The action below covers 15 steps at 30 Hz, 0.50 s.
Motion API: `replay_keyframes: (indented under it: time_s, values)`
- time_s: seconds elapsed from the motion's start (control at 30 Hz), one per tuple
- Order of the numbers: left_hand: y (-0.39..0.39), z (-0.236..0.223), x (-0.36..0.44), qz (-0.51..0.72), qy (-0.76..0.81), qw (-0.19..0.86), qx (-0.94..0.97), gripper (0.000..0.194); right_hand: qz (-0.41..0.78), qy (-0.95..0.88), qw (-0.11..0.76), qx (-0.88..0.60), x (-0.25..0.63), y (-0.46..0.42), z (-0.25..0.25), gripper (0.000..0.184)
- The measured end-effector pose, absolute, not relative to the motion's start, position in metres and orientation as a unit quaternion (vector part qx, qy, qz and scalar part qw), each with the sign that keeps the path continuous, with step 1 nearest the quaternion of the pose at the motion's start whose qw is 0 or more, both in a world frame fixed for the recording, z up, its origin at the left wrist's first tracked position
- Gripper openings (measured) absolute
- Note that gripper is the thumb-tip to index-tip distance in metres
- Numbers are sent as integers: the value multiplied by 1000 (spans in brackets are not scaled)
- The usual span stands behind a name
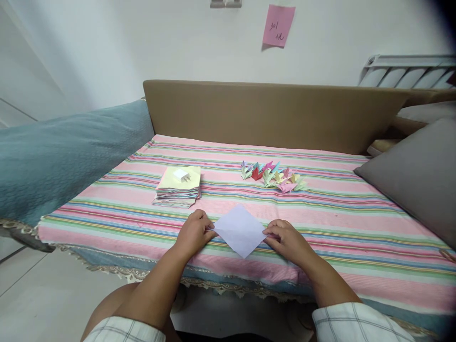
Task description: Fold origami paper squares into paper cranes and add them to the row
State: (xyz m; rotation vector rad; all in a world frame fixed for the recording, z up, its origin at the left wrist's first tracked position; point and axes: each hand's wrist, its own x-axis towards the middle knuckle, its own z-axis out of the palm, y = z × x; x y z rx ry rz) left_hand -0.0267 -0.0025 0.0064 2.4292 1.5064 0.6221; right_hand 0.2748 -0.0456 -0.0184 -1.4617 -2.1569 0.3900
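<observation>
Left hand (194,232) and right hand (287,238) each pinched one side corner of the square pale-lilac paper sheet (240,232), at the left's three o'clock and the right's nine, its diagonal spanning them; beyond, at ten o'clock, stood a square multicoloured paper stack (177,194).

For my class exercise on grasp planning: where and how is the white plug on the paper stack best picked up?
Probably by the sides of its body, from above: the white plug lies uncovered atop the paper stack, its prongs projecting toward the near right.
</observation>
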Motion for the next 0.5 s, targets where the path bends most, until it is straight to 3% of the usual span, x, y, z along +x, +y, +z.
replay_keyframes:
  time_s: [0.5]
  values:
    - [2, 3, -27, 232, 536, 119, 803, 22, 174, -760, 269, -565, 272, -39, -17, 28]
